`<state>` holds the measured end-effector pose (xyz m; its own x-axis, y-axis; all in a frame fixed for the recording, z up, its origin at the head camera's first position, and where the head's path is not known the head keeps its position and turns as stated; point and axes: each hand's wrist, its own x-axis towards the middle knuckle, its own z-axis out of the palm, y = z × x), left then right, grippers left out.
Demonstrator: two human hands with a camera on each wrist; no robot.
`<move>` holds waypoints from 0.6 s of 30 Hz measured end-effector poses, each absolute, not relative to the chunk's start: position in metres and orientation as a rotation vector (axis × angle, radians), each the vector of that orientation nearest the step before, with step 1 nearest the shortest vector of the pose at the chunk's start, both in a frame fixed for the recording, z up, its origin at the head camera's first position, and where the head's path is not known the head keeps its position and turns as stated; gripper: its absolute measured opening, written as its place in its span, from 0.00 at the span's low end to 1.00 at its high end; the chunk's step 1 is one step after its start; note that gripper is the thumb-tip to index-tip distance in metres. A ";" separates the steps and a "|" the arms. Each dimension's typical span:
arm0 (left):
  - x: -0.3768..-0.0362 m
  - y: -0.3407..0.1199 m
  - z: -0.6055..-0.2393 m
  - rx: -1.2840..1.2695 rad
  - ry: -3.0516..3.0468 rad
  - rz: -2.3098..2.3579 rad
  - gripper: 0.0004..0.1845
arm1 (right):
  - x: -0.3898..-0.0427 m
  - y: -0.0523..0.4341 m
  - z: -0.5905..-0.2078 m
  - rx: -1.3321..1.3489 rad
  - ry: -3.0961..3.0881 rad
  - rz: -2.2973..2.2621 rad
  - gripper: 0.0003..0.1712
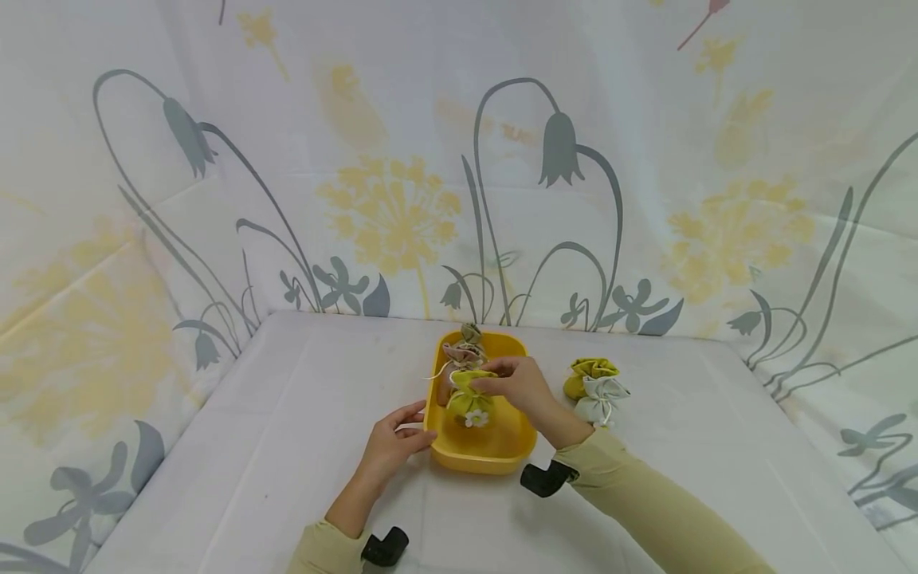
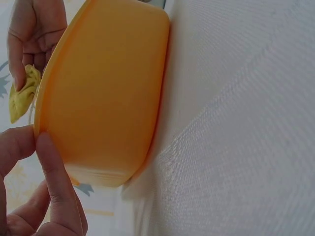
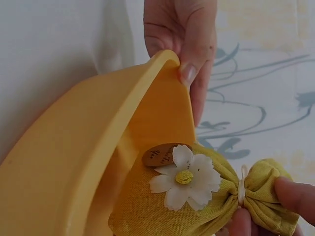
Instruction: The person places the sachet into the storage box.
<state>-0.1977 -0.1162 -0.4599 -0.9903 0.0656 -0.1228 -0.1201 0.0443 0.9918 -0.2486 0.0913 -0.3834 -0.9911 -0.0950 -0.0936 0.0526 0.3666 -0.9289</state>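
A yellow plastic tray [image 1: 512, 446] sits mid-table. My left hand [image 1: 414, 431] pinches its left rim, thumb inside the edge, as the right wrist view shows at the left hand [image 3: 189, 59]. My right hand [image 1: 493, 383] pinches the gathered neck of a yellow-green fabric pouch [image 1: 468, 400] with a white flower, which stands in the tray. Close up, the pouch [image 3: 167, 211] carries a small brown tag and a white tie. In the left wrist view the tray's underside [image 2: 103, 93] fills the frame, and my right hand [image 2: 29, 34] holds the pouch top [image 2: 20, 96].
A beige pouch [image 1: 462, 352] and an olive pouch [image 1: 471, 330] lie at the tray's far end. On the white table [image 1: 287, 446], right of the tray, sit a yellow pouch [image 1: 588, 371] and a white pouch [image 1: 602, 400]. Flower-printed curtains wall the sides and back.
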 end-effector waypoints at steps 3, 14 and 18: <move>-0.193 -0.116 -0.451 -0.056 2.158 2.084 0.29 | -0.253 0.086 -0.388 -0.049 2.471 -1.695 0.12; -0.182 -0.114 -0.432 -0.017 2.175 2.078 0.28 | -0.260 0.076 -0.401 -0.115 2.495 -1.610 0.11; -0.189 -0.115 -0.445 -0.038 2.181 2.073 0.28 | -0.260 0.074 -0.399 -0.143 2.514 -1.560 0.12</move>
<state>-0.1890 -0.1153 -0.4449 -0.9909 0.0728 -0.1134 -0.1096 0.0547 0.9925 -0.2600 0.0737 -0.3989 -0.9794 -0.1751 -0.1007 0.0125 0.4449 -0.8955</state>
